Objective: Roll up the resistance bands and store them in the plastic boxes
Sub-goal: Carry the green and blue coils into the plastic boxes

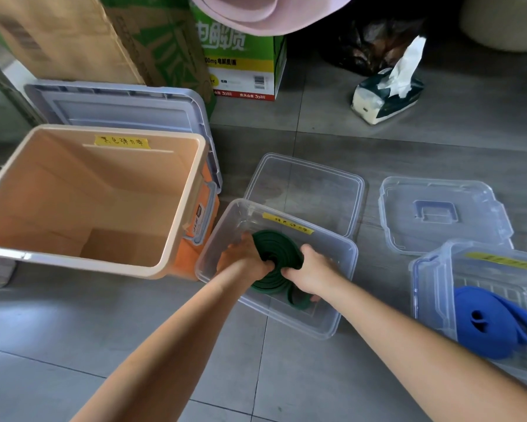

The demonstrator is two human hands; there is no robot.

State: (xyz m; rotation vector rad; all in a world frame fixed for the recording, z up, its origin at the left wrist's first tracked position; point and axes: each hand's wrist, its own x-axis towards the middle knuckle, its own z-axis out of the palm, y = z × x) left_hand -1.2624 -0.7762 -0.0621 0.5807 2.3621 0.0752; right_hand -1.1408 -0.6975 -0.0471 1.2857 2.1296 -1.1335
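Observation:
A rolled dark green resistance band sits inside a clear plastic box with a yellow label, on the floor at the centre. My left hand grips the roll's left side. My right hand grips its right side, and a loose loop of the band hangs below. At the right stands another clear box holding a rolled blue band. A large orange bin with a yellow label stands open at the left, nothing visible inside it.
Two clear lids lie on the grey tiled floor, one behind the centre box and one with a blue handle at right. A grey-blue lid leans behind the orange bin. Cardboard boxes and a tissue pack sit farther back.

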